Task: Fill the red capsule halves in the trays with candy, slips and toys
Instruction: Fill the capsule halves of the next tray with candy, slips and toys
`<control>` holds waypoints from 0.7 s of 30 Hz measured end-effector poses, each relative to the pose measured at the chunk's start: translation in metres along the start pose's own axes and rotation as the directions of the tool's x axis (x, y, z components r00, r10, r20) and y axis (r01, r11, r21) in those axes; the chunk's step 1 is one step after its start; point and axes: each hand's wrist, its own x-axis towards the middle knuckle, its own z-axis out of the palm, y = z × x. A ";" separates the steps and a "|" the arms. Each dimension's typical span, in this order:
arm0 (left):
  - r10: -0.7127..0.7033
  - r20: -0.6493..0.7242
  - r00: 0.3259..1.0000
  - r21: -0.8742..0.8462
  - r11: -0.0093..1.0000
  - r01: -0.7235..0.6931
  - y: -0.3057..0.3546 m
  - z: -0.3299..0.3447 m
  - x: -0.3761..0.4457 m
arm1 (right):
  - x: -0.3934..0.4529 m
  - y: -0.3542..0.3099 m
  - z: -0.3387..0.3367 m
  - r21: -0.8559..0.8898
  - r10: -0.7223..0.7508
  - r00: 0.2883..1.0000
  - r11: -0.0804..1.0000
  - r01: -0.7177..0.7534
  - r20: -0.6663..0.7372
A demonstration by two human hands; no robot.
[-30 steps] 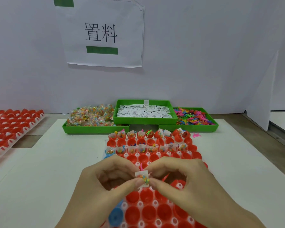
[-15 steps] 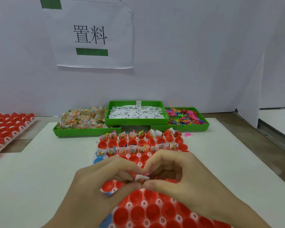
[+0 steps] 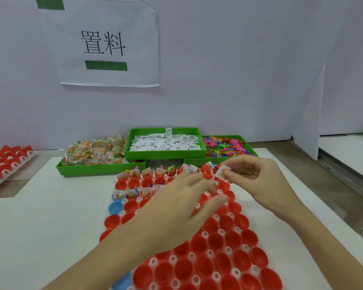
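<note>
We judge the bundle (image 3: 223, 172) light, soft, crushable; pinch its paper edge. Right hand (image 3: 260, 181) fingers pinch it above the tray (image 3: 218, 214). Left hand (image 3: 180, 204) fingers loosely spread, holding nothing.

The white tray (image 3: 216, 276) lies flat on the tabletop and holds many red capsule halves (image 3: 222, 239), open side up. Most near halves are empty; the halves in the two far rows (image 3: 134, 174) hold folded white slips, candy and small toys. Behind the tray stand three green bins: candy packets (image 3: 92, 152) on the left, white slips (image 3: 166, 142) in the middle, colourful toys (image 3: 224, 146) on the right. The right hand (image 3: 258, 181) pinches a small wrapped packet (image 3: 223, 171) above the far right corner of the tray.
</note>
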 end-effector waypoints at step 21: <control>0.035 0.361 0.932 0.320 0.934 -0.160 0.007 0.054 0.021 | 0.019 0.028 0.009 -0.596 0.032 0.987 0.800 0.070 0.158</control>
